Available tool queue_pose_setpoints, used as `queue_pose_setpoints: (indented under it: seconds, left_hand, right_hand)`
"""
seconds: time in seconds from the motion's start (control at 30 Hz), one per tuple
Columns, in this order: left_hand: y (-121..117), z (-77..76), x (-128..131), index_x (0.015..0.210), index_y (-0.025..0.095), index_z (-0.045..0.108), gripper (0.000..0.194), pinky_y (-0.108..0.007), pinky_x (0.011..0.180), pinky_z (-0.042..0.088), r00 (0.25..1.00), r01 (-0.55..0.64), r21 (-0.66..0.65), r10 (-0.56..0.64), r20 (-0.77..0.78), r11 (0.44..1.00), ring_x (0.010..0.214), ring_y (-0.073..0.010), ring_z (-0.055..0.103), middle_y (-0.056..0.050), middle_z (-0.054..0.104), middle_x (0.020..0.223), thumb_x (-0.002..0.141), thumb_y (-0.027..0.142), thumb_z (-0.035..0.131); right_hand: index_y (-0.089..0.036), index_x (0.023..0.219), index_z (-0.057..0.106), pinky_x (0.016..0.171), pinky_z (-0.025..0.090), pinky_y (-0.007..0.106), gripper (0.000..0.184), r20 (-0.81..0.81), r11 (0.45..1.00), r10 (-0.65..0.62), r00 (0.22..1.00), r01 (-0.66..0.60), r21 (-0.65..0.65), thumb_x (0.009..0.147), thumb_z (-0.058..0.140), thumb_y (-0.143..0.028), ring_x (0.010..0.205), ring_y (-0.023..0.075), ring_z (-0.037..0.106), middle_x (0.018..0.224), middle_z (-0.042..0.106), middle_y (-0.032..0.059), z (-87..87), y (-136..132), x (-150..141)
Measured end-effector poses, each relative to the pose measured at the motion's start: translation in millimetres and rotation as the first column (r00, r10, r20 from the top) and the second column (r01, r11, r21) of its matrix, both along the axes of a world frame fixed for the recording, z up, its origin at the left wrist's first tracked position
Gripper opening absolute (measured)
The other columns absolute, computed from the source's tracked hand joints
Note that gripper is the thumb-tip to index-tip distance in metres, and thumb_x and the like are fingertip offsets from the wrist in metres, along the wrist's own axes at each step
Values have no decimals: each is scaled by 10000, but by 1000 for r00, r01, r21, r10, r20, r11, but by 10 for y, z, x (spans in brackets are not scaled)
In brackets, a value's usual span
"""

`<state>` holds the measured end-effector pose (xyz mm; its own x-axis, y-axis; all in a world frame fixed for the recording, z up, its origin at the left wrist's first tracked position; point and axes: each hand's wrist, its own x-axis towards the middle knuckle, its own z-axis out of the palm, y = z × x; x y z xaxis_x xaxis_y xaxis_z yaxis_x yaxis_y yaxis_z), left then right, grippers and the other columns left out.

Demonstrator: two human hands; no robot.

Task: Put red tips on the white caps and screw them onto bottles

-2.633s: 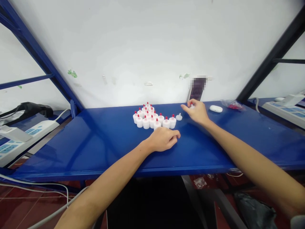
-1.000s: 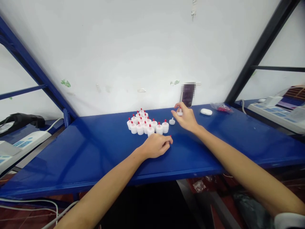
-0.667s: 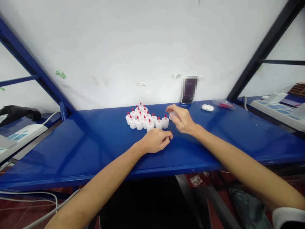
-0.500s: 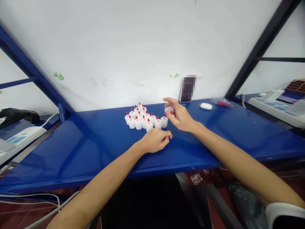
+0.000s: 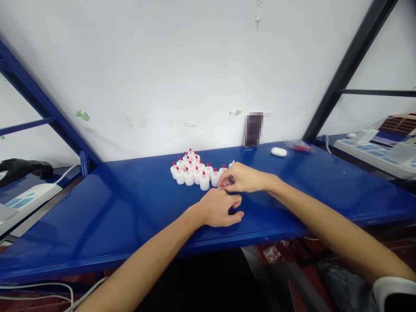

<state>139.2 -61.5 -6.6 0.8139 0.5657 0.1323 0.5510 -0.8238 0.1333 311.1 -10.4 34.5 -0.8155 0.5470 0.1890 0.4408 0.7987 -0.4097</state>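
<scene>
Several small white bottles with red tips stand upright in a tight cluster on the blue table. My right hand is at the cluster's right front, its thumb and fingers closed on a red-tipped white bottle that they mostly cover. Just in front, my left hand hovers low over the table with thumb and forefinger apart and nothing visible between them. Behind the right hand's knuckles a small white piece pokes up; its kind is unclear.
A phone leans against the wall at the back. To its right lie a white earbud case and a clear plastic bag with red pieces. Metal frame posts flank the blue table.
My right hand has come down and left with the bottle, to the cluster's right front. My left hand's fingers have opened from a curled pose. The head view has tilted slightly up.
</scene>
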Motion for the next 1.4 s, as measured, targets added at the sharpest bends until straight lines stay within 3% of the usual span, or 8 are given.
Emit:
queue_pose_setpoints:
  seconds: [0.13, 0.27, 0.33, 0.4, 0.6, 0.9, 1.23, 1.4]
  left_hand:
    - [-9, 2, 26, 814, 204, 569, 271, -281, 575, 331, 1000, 25, 47, -25, 0, 999, 624, -170, 585, 4, 635, 714, 959, 416, 482]
    - [-13, -31, 9, 891, 220, 583, 269, -281, 568, 331, 999, -18, 41, 17, 29, 999, 559, -171, 566, 23, 574, 594, 991, 413, 424]
    - [-11, -52, -4, 917, 225, 581, 263, -280, 567, 329, 998, -38, 41, 36, 60, 998, 558, -171, 569, 27, 567, 592, 997, 412, 413]
    - [0, -67, -17, 901, 221, 569, 252, -283, 564, 324, 993, -83, 42, 79, 88, 996, 568, -171, 573, 24, 575, 614, 993, 399, 418]
    - [65, -67, -44, 899, 202, 547, 150, -286, 604, 383, 966, -193, -18, 193, 174, 981, 689, -176, 593, 1, 632, 773, 953, 302, 448]
    - [130, -107, -93, 1186, 212, 604, 289, -358, 864, 529, 954, -202, -43, 206, 219, 979, 936, -202, 649, -68, 584, 1215, 963, 307, 447]
    - [191, -111, -134, 1277, 211, 617, 352, -393, 1021, 497, 974, -122, -9, 121, 193, 993, 1180, -235, 610, -68, 586, 1370, 977, 268, 440]
    - [188, -124, -142, 1285, 213, 625, 362, -416, 1041, 487, 984, -103, -3, 103, 146, 995, 1218, -246, 605, -61, 584, 1404, 984, 274, 432]
  right_hand:
    - [-184, 1050, 719, 616, 435, 223, 347, 7, 990, 38, 999, -37, -137, 751, 571, -89, 647, 110, 608, 798, 721, -7, -23, -19, -19]
    - [-166, 824, 688, 553, 368, 244, 129, -215, 984, -161, 963, 174, 43, 808, 591, -251, 529, 106, 505, 604, 602, -27, -29, 74, 99]
    - [-169, 653, 607, 558, 324, 270, 226, -364, 878, -321, 874, 419, 231, 824, 572, -313, 519, 114, 455, 562, 545, -14, -49, 192, 212]
    - [-174, 653, 594, 609, 324, 287, 239, -374, 785, -425, 824, 541, 301, 827, 567, -336, 549, 128, 470, 572, 546, -7, -93, 338, 332]
    - [-194, 572, 514, 590, 302, 295, 356, -261, 730, -614, 745, 662, 170, 829, 536, -439, 529, 136, 432, 520, 494, -6, -288, 654, 512]
    - [-197, 1054, 686, 619, 361, 276, 348, -8, 858, -506, 862, 505, 96, 813, 602, -433, 646, 162, 559, 723, 641, 5, -436, 710, 430]
    - [-182, 1085, 669, 605, 346, 265, 331, 39, 871, -487, 873, 481, 100, 890, 557, -425, 655, 158, 565, 766, 657, 25, -492, 735, 423]
    - [-182, 901, 616, 621, 344, 269, 309, -78, 862, -493, 866, 499, 92, 953, 447, -435, 676, 170, 566, 758, 653, 40, -496, 714, 409]
